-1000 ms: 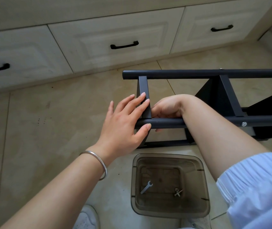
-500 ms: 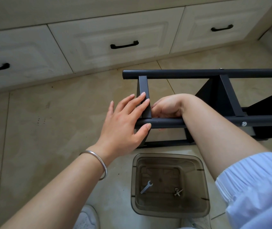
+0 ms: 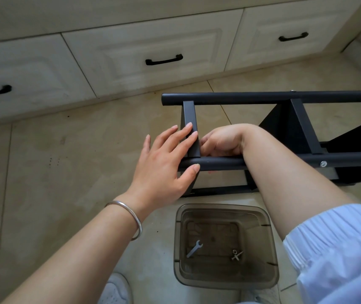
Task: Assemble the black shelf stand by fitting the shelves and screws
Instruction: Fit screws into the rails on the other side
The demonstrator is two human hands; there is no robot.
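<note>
The black shelf stand lies on its side on the tiled floor, its near tube (image 3: 223,163) and far tube (image 3: 241,98) running left to right. My left hand (image 3: 164,165) lies with straight fingers on the end shelf's edge (image 3: 189,115), and its thumb touches the near tube. My right hand (image 3: 221,141) reaches down inside the frame beside that shelf, fingers curled; the near tube hides its fingertips and whatever they hold. A silver screw head (image 3: 323,164) shows on the near tube further right, where a second shelf (image 3: 302,128) joins.
A brownish see-through bin (image 3: 271,279) stands on the floor in front of me, holding a small wrench (image 3: 194,248) and loose screws (image 3: 236,255). Cream drawers with black handles (image 3: 164,60) run along the back. My white shoe (image 3: 113,290) is at the bottom.
</note>
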